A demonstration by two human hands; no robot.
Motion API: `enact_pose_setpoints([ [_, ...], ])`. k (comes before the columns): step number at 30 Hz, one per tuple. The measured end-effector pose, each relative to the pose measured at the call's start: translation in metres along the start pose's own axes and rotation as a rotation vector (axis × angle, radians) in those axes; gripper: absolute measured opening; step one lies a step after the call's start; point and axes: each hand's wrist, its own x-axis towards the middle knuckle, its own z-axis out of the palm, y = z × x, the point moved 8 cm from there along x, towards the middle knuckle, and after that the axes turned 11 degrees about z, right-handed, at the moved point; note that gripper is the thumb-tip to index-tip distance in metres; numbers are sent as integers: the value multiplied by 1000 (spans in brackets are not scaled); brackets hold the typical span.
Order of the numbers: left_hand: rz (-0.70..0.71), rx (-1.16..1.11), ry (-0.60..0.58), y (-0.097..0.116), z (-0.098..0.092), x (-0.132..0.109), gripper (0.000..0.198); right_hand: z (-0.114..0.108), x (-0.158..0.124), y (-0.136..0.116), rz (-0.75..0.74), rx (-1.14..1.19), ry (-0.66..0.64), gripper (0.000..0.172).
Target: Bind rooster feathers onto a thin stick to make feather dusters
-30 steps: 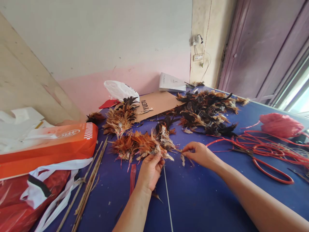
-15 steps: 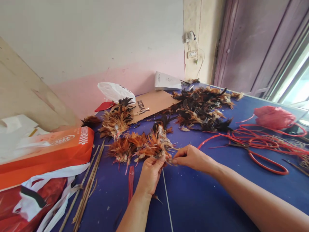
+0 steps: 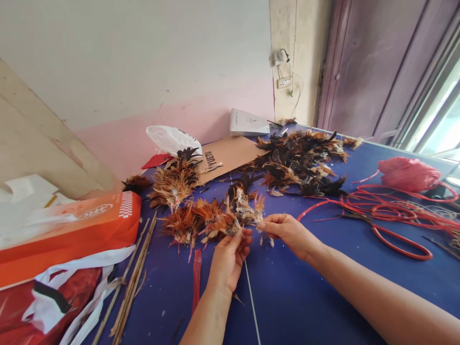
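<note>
My right hand pinches a small brown feather tuft between thumb and fingertips, its tips pointing up. Just left of it, my left hand has thumb and index finger closed on a pale-based feather, with the other fingers loosely curled. Right behind the hands lies a row of reddish-brown feather bunches, some with thin red strips at their bases. A few pale bits of feather show below my right fingertips. Farther back rests a larger heap of dark and brown feathers.
Red-handled scissors and tangled red plastic strips lie at right, near a pink bundle. Thin sticks and an orange bag are at left. Behind are flat cardboard and a white box.
My hands have moved apart. My right hand has risen slightly with a feather tuft now upright in its pinch; the left hand's fingers have loosened and turned more into view.
</note>
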Motion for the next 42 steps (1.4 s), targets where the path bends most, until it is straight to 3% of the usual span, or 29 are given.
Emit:
enact_pose_setpoints([
  [5, -38, 48, -56, -9, 14, -9, 20, 10, 1, 7, -43, -39, 4, 19],
  [10, -52, 39, -33, -13, 15, -12, 20, 11, -3, -2, -239, -351, 177, 16],
  [16, -38, -14, -14, -13, 14, -12, 18, 22, -15, -12, -407, -552, 204, 23],
  [24, -1, -10, -17, -10, 17, -12, 21, 12, -6, 0, -292, -428, 249, 10],
  [29, 46, 22, -47, -7, 19, -13, 21, 17, -17, -12, -457, -592, 297, 11],
  [34, 107, 36, -65, -4, 18, -12, 21, 28, -27, -18, -546, -735, 264, 18],
  [39, 190, 116, -57, 1, 13, -8, 21, 43, -49, -35, -737, -1068, 282, 20],
  [42, 239, 188, -113, 6, 17, -8, 20, 37, -53, -46, -777, -1023, 320, 17],
])
